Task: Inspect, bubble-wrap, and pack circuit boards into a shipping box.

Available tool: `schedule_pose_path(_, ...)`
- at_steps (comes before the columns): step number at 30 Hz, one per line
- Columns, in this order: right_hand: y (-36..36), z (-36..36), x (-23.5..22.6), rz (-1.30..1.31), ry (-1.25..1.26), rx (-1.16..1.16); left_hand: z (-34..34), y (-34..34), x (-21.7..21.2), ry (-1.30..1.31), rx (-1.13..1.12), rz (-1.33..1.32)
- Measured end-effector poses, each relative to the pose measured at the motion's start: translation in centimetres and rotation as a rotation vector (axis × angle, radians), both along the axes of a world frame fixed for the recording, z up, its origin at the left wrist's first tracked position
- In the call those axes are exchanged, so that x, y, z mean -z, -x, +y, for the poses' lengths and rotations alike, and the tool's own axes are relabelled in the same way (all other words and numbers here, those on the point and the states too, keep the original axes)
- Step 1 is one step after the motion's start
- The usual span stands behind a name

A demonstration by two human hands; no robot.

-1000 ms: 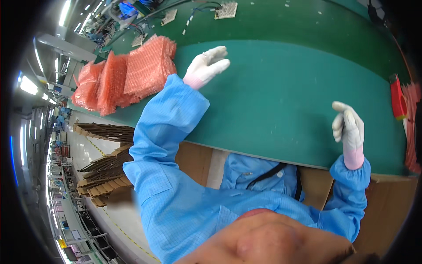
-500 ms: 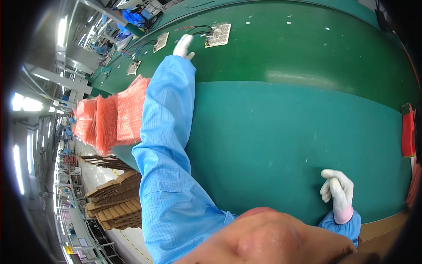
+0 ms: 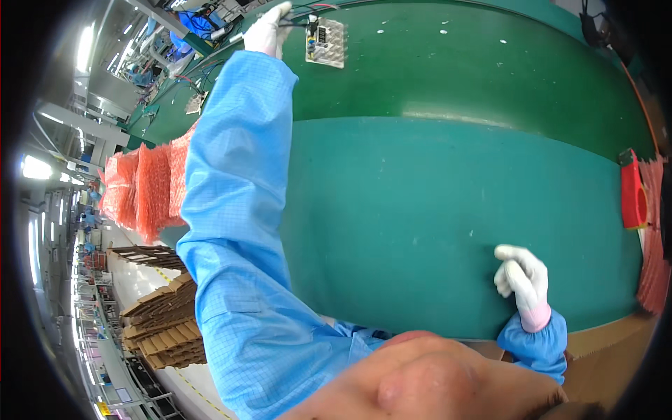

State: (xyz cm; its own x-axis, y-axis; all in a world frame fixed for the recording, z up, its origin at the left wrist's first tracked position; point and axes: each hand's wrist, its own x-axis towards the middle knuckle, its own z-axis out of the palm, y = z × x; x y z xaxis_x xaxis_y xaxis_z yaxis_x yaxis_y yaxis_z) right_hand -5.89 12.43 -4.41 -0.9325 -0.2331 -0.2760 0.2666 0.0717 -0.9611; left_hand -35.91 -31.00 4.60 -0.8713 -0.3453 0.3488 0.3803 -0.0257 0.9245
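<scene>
At the far left of the bench, my left hand, in a white glove, is closed on black wires. These lead to a pale square circuit board with small black, yellow and blue parts along its left edge. The board lies on the dark green surface, just right of my fingers. My gloved right hand hovers or rests over the teal mat at the near right. Its fingers are loosely curled, and nothing shows in them.
Pink bubble-wrap bags are piled left of my forearm. Below them stand stacks of brown cardboard dividers. A red holder stands at the right edge beside pink sheets. Another wired board lies farther left.
My left hand has reached farther away and closed on the wires. The circuit board has shifted slightly and turned. The whole view has swung a little; my right hand keeps its curled pose.
</scene>
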Motion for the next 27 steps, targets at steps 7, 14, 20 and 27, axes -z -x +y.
schedule_pose_path(7,-0.1,-2.2,-2.3,0.799,-0.405,0.068,9.3,-14.4,-6.6,0.065,0.598,0.034)
schedule_pose_path(14,1.5,-10.2,-5.5,0.371,0.038,-0.254,16.4,-25.7,-5.2,0.623,0.896,-0.014)
schedule_pose_path(20,1.3,-9.5,-2.9,0.210,0.595,-0.082,11.2,-28.5,-3.1,0.472,0.898,-0.032)
schedule_pose_path(27,0.9,-10.4,-3.1,0.084,1.047,0.126,11.4,-34.0,9.0,-0.041,0.969,-0.401)
